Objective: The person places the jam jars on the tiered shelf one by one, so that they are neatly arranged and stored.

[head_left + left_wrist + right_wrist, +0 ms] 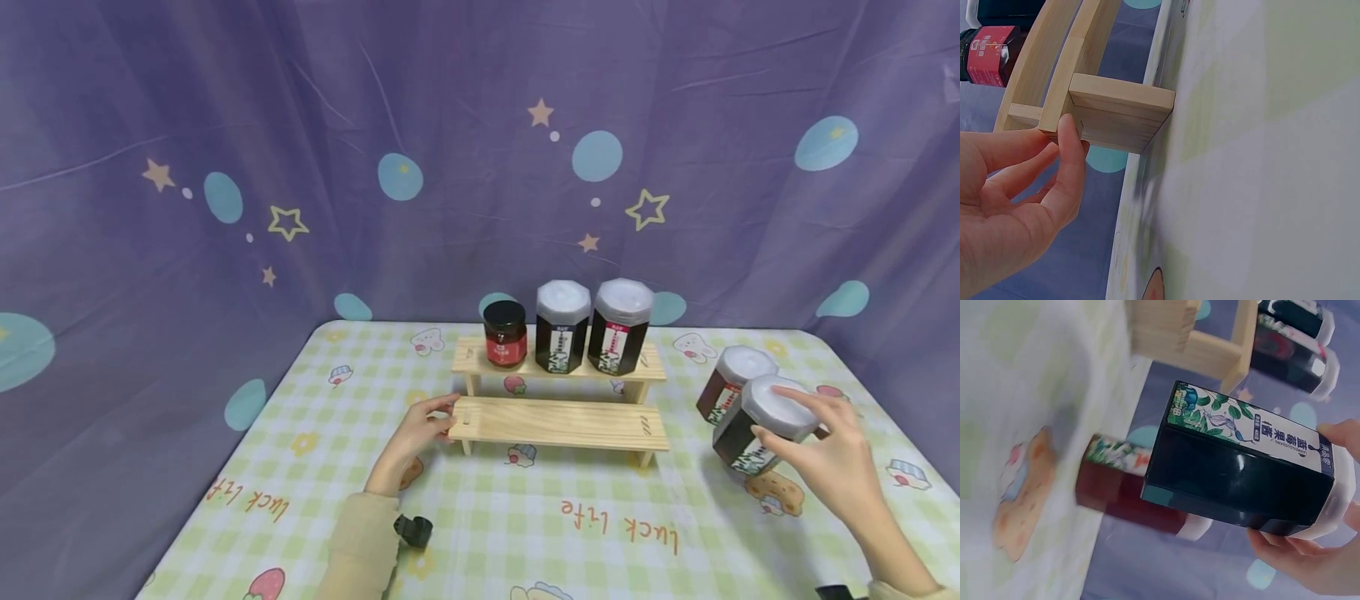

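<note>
purple star-patterned curtain (pixel 480 183) hangs behind a checked counter (pixel 480 517) where the left hand (pixel 415 432) pinches a wooden rack (pixel 637 392) by the left end of its lower shelf (pixel 555 421) and the right hand (pixel 834 450) grips a dark jar (pixel 737 437) by its white lid (pixel 776 402), lifted beside a red-brown jar (pixel 717 395) on the right.

1. Jar (pixel 761 427): dark, faceted, pale lid on, white label with leaf and bird print. Lifted and tilted, held near lid by right hand (pixel 832 442). Right of the rack, apart from it.
2. Rack (pixel 558 421): pale wood, two tiers, upright; left hand (pixel 420 429) at lower tier's left end.
</note>
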{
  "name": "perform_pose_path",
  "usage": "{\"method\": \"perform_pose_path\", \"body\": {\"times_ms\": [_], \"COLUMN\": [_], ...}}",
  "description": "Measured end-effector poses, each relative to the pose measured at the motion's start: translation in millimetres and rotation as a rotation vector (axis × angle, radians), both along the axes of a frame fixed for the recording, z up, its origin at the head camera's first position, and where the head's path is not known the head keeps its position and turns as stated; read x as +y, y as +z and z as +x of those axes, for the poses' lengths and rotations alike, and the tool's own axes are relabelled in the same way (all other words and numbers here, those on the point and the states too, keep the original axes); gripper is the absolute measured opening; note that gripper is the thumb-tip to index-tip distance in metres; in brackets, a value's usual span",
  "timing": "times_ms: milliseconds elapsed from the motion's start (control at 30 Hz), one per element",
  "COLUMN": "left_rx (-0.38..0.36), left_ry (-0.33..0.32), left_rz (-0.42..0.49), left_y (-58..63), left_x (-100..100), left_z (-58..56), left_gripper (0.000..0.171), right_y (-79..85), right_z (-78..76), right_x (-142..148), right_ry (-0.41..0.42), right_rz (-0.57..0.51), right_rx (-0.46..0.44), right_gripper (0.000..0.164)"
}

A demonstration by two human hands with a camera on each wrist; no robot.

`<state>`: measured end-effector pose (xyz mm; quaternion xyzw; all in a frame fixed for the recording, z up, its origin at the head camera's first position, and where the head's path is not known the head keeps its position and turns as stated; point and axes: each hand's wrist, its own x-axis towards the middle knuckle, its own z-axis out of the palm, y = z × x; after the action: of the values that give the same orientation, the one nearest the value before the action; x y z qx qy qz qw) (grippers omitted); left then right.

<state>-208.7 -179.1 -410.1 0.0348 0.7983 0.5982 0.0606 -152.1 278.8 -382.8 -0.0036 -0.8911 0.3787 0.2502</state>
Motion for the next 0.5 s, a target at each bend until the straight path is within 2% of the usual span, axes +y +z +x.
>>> {"method": "perform_pose_path", "body": {"times_ms": [233, 500], "left_rx": [-0.007, 0.001], "left_ry": [0.031, 0.04], "left_rz": [0.007, -0.005], "left_y": [-20.5, -25.4], "left_x": [-5.7, -5.4], "left_z": [-13.2, -16.1], "left_gripper": [0.041, 0.041], "right_y": [8.8, 6.4], "right_z": [3.3, -1.0], "right_x": [-23.1, -45.2], "right_ry": [0.061, 0.136], "right_rz": [0.009, -0.055], "right_rx": [0.026, 0.062], "right_gripper": [0.053, 0.05]}}
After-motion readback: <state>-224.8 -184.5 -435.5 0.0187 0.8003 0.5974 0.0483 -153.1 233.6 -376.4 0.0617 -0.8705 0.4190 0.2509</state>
